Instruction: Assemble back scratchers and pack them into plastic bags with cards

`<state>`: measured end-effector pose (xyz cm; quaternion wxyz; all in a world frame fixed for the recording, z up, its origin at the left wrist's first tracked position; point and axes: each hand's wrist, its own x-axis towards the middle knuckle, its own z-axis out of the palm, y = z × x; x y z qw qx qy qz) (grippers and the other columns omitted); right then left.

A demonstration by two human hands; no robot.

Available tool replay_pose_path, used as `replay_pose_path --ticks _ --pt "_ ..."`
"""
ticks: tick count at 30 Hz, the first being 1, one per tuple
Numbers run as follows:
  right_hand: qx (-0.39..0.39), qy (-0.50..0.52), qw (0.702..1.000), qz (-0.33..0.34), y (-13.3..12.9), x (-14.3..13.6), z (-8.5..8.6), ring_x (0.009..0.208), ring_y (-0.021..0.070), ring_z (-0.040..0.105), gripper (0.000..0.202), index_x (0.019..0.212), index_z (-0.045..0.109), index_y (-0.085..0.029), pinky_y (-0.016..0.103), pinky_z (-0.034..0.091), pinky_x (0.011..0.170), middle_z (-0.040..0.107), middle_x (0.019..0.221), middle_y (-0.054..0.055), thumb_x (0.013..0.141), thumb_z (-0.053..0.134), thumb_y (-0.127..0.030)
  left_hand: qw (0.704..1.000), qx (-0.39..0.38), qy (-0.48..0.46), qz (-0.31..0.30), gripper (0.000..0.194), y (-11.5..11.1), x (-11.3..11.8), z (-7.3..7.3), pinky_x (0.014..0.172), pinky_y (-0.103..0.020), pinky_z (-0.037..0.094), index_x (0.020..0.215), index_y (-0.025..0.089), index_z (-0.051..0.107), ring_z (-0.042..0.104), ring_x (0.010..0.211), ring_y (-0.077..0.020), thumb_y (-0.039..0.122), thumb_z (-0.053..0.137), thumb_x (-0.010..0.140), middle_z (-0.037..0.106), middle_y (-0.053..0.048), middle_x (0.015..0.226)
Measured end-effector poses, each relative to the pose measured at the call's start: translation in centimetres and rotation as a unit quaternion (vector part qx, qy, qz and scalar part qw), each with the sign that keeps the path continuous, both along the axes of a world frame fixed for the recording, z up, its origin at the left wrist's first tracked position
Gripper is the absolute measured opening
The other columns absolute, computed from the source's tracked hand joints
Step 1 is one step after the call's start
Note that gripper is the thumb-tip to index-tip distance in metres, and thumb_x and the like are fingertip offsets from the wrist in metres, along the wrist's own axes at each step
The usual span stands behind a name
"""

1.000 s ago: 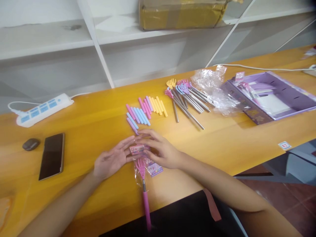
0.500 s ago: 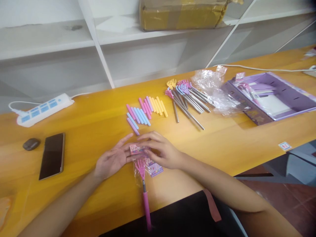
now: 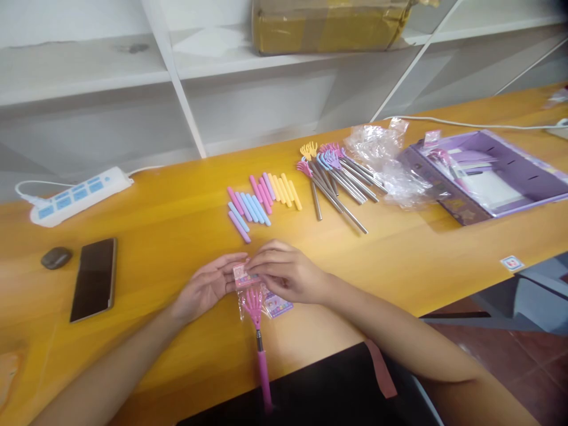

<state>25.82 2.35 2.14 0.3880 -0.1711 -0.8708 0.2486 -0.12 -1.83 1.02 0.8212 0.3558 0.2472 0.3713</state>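
Note:
A pink telescopic back scratcher lies upright in front of me, its claw head inside a clear plastic bag. At the bag's top is a small pink printed card. My right hand pinches the card's right side between thumb and fingers. My left hand is at its left edge, fingers stretched out and partly behind it, thumb apart. Another printed card, purple, lies beneath my right hand. Several coloured handle sleeves lie beyond my hands.
Metal-rod back scratchers are piled at the back, beside crumpled plastic bags. A purple box stands on the right. A phone, a black earbud case and a power strip occupy the left. Shelving borders the table.
My left thumb and fingers have drawn in closer to the card. My right fingers have come together on it, and the card has tilted and shifted slightly down.

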Motion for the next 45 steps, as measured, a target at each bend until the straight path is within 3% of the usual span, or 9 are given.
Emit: replay_pose_path --ticks 11,15,22,30,37,45 --pt "-0.026 -0.031 0.999 0.029 -0.1 0.3 0.9 0.111 0.0164 0.064 0.021 0.107 0.070 -0.021 0.036 0.056 0.101 0.073 0.109 0.003 0.092 0.060 -0.010 0.998 0.002 0.053 0.040 0.039 -0.1 0.3 -0.2 0.106 -0.037 0.056 0.138 0.018 0.070 0.070 0.121 -0.0251 0.026 0.070 0.099 0.073 -0.014 0.135" --pt "-0.029 -0.025 0.998 0.046 -0.1 0.3 1.1 0.121 0.0176 0.063 0.025 0.110 0.071 -0.022 0.038 0.055 0.108 0.075 0.113 0.002 0.092 0.059 -0.010 0.993 0.008 0.099 0.060 0.035 -0.2 0.6 -0.2 0.098 -0.032 0.058 0.132 0.020 0.071 0.073 0.111 -0.0209 0.023 0.074 0.097 0.076 -0.011 0.127" --pt "-0.035 -0.045 0.996 0.066 -0.2 0.2 0.7 0.137 0.0214 0.057 0.026 0.111 0.072 -0.021 0.044 0.050 0.120 0.075 0.121 0.003 0.091 0.059 -0.011 0.980 0.046 0.174 0.085 0.033 -0.3 0.7 -1.4 0.093 -0.032 0.058 0.124 0.018 0.069 0.076 0.104 -0.0218 0.026 0.079 0.093 0.080 -0.010 0.117" --pt "-0.071 -0.051 0.994 0.069 -0.5 0.4 1.2 0.144 0.0220 0.052 0.027 0.116 0.070 -0.021 0.046 0.048 0.122 0.075 0.119 0.004 0.092 0.062 -0.012 0.982 0.027 0.169 0.074 0.031 -0.2 0.6 -1.2 0.089 -0.029 0.058 0.121 0.020 0.068 0.077 0.098 -0.0189 0.026 0.080 0.093 0.081 -0.008 0.114" --pt "-0.044 -0.030 0.998 0.025 -0.5 0.3 0.9 0.135 0.0215 0.058 0.023 0.109 0.068 -0.021 0.044 0.053 0.114 0.075 0.109 0.004 0.092 0.060 -0.009 0.979 0.041 0.181 0.086 0.032 -0.2 0.7 -0.8 0.088 -0.030 0.058 0.119 0.017 0.071 0.077 0.095 -0.0208 0.027 0.082 0.090 0.082 -0.010 0.110" --pt "-0.023 -0.027 0.999 -0.007 -0.4 0.7 0.6 0.129 0.0208 0.060 0.020 0.103 0.066 -0.023 0.042 0.054 0.108 0.074 0.103 0.002 0.089 0.061 -0.009 0.980 0.041 0.177 0.084 0.032 -0.2 0.7 -0.9 0.090 -0.029 0.058 0.120 0.018 0.071 0.077 0.100 -0.0195 0.026 0.082 0.091 0.080 -0.011 0.123"
